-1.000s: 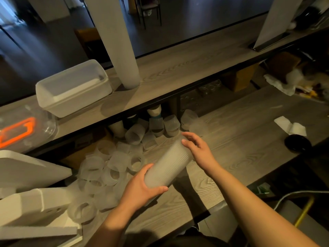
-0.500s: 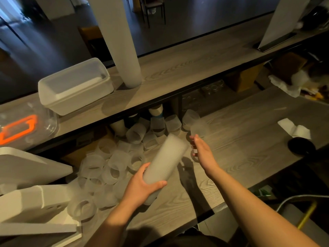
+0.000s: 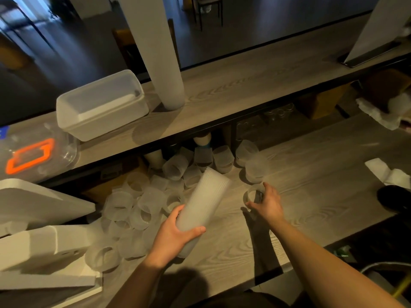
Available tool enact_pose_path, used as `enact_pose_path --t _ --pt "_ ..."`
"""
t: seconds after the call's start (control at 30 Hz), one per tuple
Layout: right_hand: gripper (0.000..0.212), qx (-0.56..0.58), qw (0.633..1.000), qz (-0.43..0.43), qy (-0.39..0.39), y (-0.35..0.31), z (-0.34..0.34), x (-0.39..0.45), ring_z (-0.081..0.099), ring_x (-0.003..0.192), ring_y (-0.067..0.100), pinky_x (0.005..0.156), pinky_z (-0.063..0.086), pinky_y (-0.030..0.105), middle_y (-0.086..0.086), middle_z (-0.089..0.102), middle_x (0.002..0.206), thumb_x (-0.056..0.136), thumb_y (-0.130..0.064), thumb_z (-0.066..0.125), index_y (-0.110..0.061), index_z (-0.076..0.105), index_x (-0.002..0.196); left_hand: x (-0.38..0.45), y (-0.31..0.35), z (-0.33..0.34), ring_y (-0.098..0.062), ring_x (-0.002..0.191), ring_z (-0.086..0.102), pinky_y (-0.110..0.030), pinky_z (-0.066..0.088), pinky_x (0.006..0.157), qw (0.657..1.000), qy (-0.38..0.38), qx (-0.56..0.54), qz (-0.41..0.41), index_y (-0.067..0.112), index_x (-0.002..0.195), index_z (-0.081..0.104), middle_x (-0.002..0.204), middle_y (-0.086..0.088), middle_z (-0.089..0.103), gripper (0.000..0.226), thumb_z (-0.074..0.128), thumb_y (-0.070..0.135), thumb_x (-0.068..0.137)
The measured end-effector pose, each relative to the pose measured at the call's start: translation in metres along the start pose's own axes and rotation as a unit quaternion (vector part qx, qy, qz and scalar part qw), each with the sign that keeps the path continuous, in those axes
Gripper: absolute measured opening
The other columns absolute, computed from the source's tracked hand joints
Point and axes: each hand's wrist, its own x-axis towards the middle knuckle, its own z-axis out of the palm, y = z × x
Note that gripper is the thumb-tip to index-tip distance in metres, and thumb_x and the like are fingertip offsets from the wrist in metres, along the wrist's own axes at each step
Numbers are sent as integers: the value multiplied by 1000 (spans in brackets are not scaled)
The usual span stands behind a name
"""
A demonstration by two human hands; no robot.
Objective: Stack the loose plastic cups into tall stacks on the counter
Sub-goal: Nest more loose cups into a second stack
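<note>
frosted plastic: every cup here is translucent white, ribbed along the wall
stack in hand: a tall stack of cups [image 3: 203,202] tilted, top leaning away and to the right, its lower end close to the bench [image 3: 311,196]
left hand [image 3: 175,235]: grip wrapped round the lower part of the stack – thumb across the near side, fingers behind it
right hand [image 3: 268,202]: grip on a single loose cup [image 3: 253,194] which lies on the bench with its open mouth facing left; fingers over its top, thumb at its near rim
gap: the single cup and the stack are apart, bare wood grain between them
loose pile: many loose cups [image 3: 138,210] lie on their sides or stand at the left of the bench, reaching back under the upper shelf [image 3: 244,90]
near the right hand: two more cups [image 3: 251,161] stand just beyond the single cup – one of them blurred
finished stack: a very tall white stack [image 3: 159,63] stands upright on the upper shelf, running out of the top of the view
shelf, left: a frosted plastic tub [image 3: 100,105] beside that tall stack; further left a clear lid with an orange handle [image 3: 30,155]
bench, left edge: white foam blocks [image 3: 40,230] touching the pile
bench, right edge: folded white paper [image 3: 388,173] and below it a dark round object [image 3: 394,200], kind not discernible
</note>
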Motion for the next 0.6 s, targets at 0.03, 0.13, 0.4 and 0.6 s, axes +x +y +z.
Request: enact_pose_path --t 0.03,0.13,0.4,0.6 --pt "92 -3 1000 -1 -1 0 1 1 38 139 27 114 37 44 8 45 146 74 -33 86 -14 36 149 0 -1 -1 -3 101 60 -34 57 86 1000 1 -1 1 35 128 49 117 15 59 91 79 68 50" --pt "78 12 1000 -5 11 -4 3 -1 47 131 25 110 44 43 7 51 139 78 -31 83 -14 44 144 0 -4 -4 -5 103 59 -33 57 84 1000 0 -4 -1 38 128 46 117 16 57 90 79 70 51" --pt "57 230 971 14 -64 -26 -5 -11 59 113 19 90 52 30 5 61 122 82 -27 80 -15 57 134 0 -6 -9 -5 103 59 -29 56 80 1000 9 -11 -6 38 131 46 118 15 57 94 81 70 50" --pt "44 359 932 -5 -52 -61 -45 -25 59 113 14 93 46 28 2 65 121 90 -27 71 -15 61 131 0 -7 -12 -1 104 55 -20 48 76 1000 4 25 4 40 132 42 118 20 53 89 85 60 56"
